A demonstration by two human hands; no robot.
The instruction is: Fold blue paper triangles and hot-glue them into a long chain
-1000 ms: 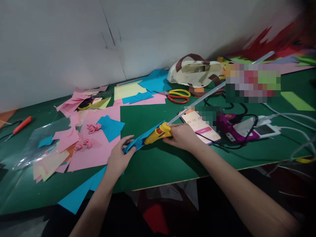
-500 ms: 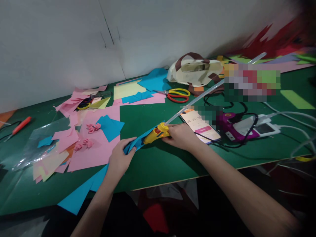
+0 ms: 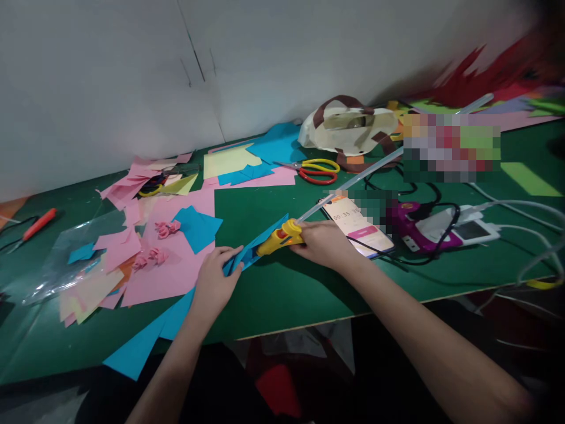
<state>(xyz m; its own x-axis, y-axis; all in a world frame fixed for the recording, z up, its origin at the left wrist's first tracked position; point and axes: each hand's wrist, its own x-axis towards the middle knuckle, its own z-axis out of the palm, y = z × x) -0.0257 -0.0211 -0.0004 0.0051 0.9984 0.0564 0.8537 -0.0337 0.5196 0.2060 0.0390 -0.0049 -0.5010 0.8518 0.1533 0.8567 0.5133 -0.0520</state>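
My right hand (image 3: 324,244) is closed around the handle of a yellow hot glue gun (image 3: 279,237). A long clear glue stick (image 3: 368,169) juts from the back of the gun, up to the right. The gun's nozzle end points down left at a folded blue paper (image 3: 251,250); whether it touches the paper I cannot tell. Thumb and fingers of my left hand (image 3: 218,274) pinch the near end of that paper. Beneath my left forearm, more blue paper (image 3: 152,338) overhangs the table's front edge.
Crumpled pink paper pieces (image 3: 166,228) lie on a pink sheet (image 3: 172,285) at left. Scissors (image 3: 318,171), a cloth bag (image 3: 309,132) and paper sheets (image 3: 229,160) lie behind. A phone (image 3: 353,221), a purple power strip (image 3: 408,227) and cables are to the right.
The rear end of the glue stick has shifted slightly right, and the glue gun has tilted or turned a little. Both hands keep their grips and have barely moved.
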